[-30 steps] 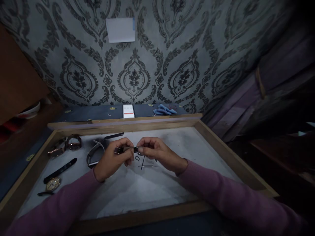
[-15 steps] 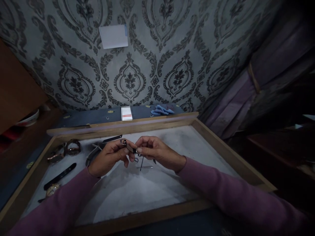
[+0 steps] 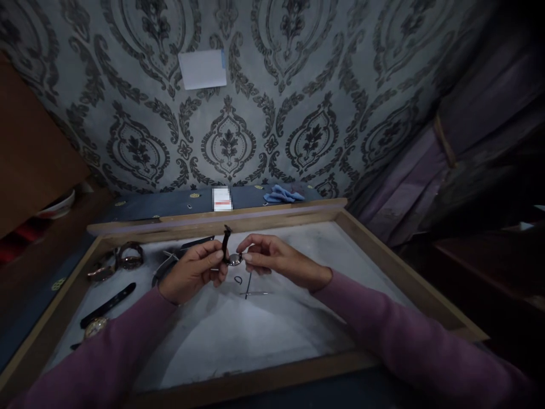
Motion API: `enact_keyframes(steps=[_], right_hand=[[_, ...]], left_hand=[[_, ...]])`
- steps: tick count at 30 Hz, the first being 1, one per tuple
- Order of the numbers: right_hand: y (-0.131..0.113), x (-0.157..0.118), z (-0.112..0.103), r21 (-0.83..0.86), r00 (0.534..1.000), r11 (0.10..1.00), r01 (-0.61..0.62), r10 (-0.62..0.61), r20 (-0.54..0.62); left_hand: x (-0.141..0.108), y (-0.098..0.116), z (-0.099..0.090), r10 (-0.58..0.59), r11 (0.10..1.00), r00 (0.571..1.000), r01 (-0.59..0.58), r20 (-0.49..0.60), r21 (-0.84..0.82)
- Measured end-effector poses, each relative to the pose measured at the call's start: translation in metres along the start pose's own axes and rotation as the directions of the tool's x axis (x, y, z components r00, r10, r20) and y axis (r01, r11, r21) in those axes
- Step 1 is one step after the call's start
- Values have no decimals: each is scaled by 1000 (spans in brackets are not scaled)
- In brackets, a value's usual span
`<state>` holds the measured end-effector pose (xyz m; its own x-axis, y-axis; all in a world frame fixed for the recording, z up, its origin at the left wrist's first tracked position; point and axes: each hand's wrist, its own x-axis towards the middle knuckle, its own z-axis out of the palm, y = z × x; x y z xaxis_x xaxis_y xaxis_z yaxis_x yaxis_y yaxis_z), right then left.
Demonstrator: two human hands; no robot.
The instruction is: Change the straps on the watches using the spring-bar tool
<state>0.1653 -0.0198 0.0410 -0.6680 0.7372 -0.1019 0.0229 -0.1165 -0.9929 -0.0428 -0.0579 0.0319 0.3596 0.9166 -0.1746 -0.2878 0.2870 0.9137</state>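
Note:
A small wristwatch (image 3: pixel 234 259) with a round silvery face and dark strap is held between my two hands, above the middle of the tray. My left hand (image 3: pixel 196 268) pinches the strap near the case, and one strap end sticks up above the fingers. On the other side, my right hand (image 3: pixel 279 258) grips the watch by its right edge with thumb and fingers. Below them on the white surface lie a small dark ring (image 3: pixel 238 280) and two thin crossed tools (image 3: pixel 248 292).
The wooden tray (image 3: pixel 361 237) surrounds the work surface. At its left are two dark watches (image 3: pixel 131 257), a black strap (image 3: pixel 108 304) and a gold-coloured watch (image 3: pixel 96 328). Behind its back edge lie a blue cloth (image 3: pixel 283 194) and a small white box (image 3: pixel 222 200).
The watch has turned in my hands, so its face now shows and the strap stands upright. My right hand has shifted slightly away from my left. The view has moved a little.

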Motion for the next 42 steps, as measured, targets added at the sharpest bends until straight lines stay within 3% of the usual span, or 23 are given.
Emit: enact_keyframes(steps=[2, 5, 8, 11, 19, 31, 42], right_hand=[[-3, 2, -10, -2, 1000, 1000, -23, 23, -22], [-6, 4, -22, 132, 999, 991, -13, 19, -43], [-7, 4, -24, 338, 996, 937, 93, -90, -25], [-6, 2, -18, 426, 985, 893, 142, -172, 33], [1, 2, -6, 459, 989, 876, 147, -140, -50], [4, 0, 2, 441, 988, 895, 66, -120, 96], [4, -2, 8, 426, 994, 904, 41, -82, 78]], left_hand=[[2, 3, -4, 18, 999, 998, -20, -63, -34], [4, 6, -7, 25, 997, 993, -33, -117, -68], [4, 6, -7, 34, 996, 992, -44, -123, -76], [2, 2, -3, 14, 998, 995, -20, -99, -66], [1, -5, 0, -32, 999, 999, 32, -5, -22], [2, -8, -1, -66, 997, 997, 65, 32, 36], [-1, -7, -3, -84, 991, 993, 75, 83, 110]])
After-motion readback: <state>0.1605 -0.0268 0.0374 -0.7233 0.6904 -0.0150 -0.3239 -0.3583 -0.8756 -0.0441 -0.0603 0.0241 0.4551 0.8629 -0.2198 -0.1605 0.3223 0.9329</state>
